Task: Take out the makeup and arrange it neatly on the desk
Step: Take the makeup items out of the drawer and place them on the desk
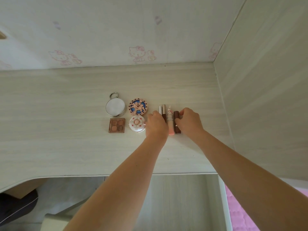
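Several lip tubes lie side by side on the pale desk (pixel 66 147): a white tube (pixel 160 109), a brown-and-silver tube (pixel 164 110), a pink rabbit-topped tube (pixel 170 124) and a dark brown lipstick (pixel 177 125). My left hand (pixel 156 125) rests against the left side of the row, hiding the lower part of two tubes. My right hand (pixel 190 121) presses the brown lipstick from the right, thumb and fingers touching it. Left of them sit a silver round compact (pixel 115 106), a blue floral compact (pixel 138 106), a brown eyeshadow palette (pixel 117 125) and a white round compact (pixel 137 126).
A wall with cartoon cat stickers (pixel 136 53) backs the desk, and a side panel (pixel 260 105) closes it on the right. Below the desk's front edge there is an open cupboard space (pixel 180 197), a dark chair (pixel 16 205) at the left and pink fabric (pixel 241 214) at the right.
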